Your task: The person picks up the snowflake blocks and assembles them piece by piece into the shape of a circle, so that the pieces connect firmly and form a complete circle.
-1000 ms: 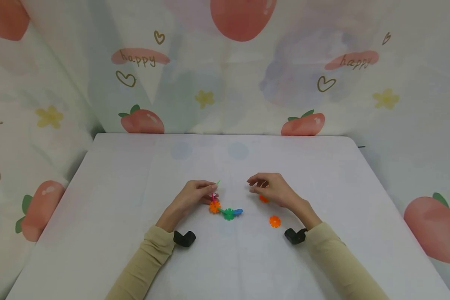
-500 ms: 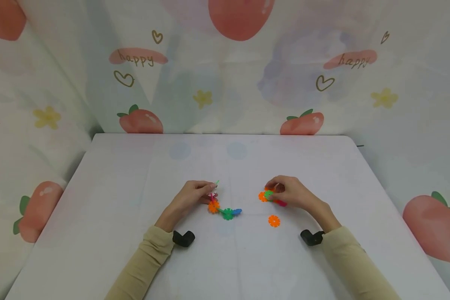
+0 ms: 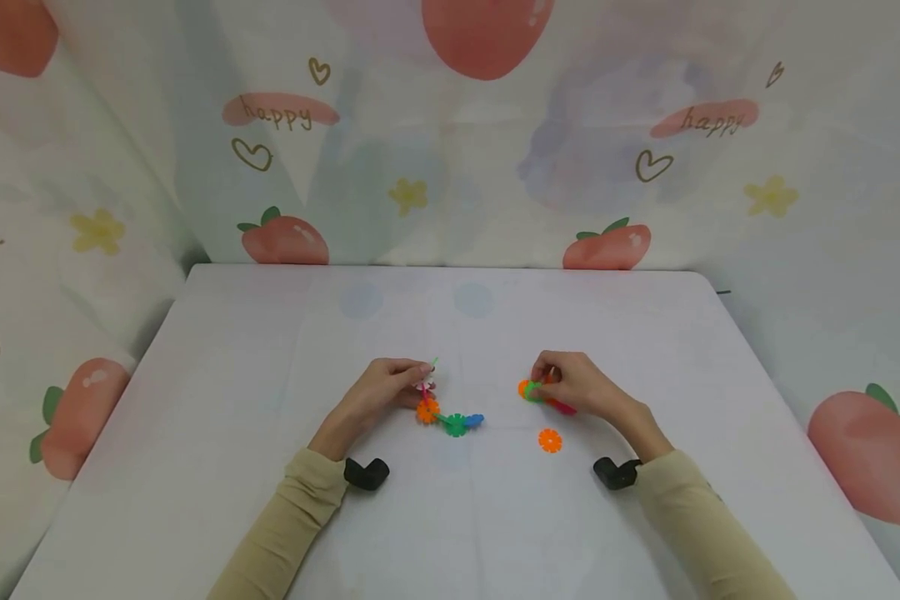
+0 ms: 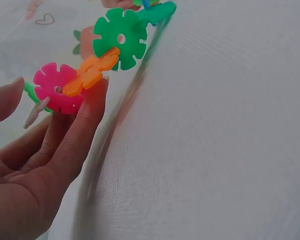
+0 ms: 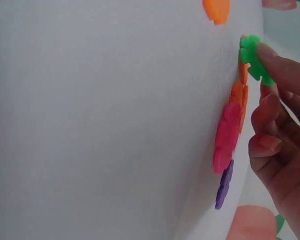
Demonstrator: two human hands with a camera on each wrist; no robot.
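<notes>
My left hand (image 3: 390, 387) grips one end of a chain of plastic snowflake discs. In the left wrist view its fingers lie behind a pink disc (image 4: 52, 85), and the thumb is close to a white disc (image 4: 36, 114). An orange disc (image 4: 92, 74) and a green disc (image 4: 112, 30) follow along the chain, slotted together. At the chain's far end is a blue disc (image 3: 476, 421). My right hand (image 3: 581, 385) pinches a loose green snowflake disc (image 5: 251, 57) between thumb and index finger, close above orange discs (image 5: 237, 97) on the table.
Beside those orange discs lie a pink disc (image 5: 226, 137) and a purple disc (image 5: 223, 185). Another orange disc (image 3: 550, 441) sits nearer to me on the white-covered table (image 3: 270, 333). A patterned cloth (image 3: 465, 167) hangs behind the table.
My right hand has moved right to the loose discs, and its thumb and index finger now pinch a green one. The left hand has stayed in place with the chain.
</notes>
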